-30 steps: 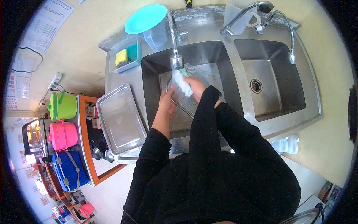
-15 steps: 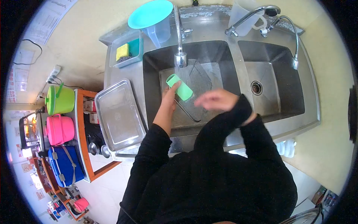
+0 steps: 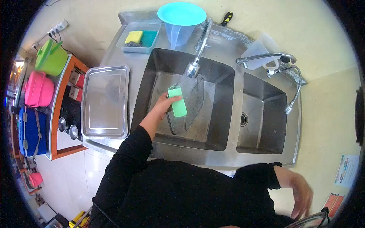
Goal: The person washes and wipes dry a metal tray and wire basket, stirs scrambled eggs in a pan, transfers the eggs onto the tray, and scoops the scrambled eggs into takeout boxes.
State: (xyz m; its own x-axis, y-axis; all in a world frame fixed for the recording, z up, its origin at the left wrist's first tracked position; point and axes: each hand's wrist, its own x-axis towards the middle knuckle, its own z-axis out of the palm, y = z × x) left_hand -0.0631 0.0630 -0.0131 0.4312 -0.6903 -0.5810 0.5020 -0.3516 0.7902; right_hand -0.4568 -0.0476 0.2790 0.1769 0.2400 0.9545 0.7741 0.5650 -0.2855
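Note:
My left hand [image 3: 162,105] grips a light green cylinder [image 3: 178,102] over the left sink basin [image 3: 152,142]. Beneath it, a wire mesh rack [image 3: 194,99] leans in the basin, partly hidden by the cylinder. Water sprays from the flexible faucet [image 3: 192,70] just above. Far from the sink, at the lower right, my right hand [image 3: 302,195] hangs beside my body, blurred, its fingers extended and nothing visible in them.
A metal tray [image 3: 105,102] lies left of the basin. Behind stand a container with a yellow sponge [image 3: 134,37], a turquoise bowl [image 3: 181,13] on a clear jug and another jug [image 3: 260,49]. The second basin [image 3: 262,117] is at right.
My right hand has left the sink and swung down to the lower right. The green cylinder stays in my left hand, now more upright. The view has turned and shifted.

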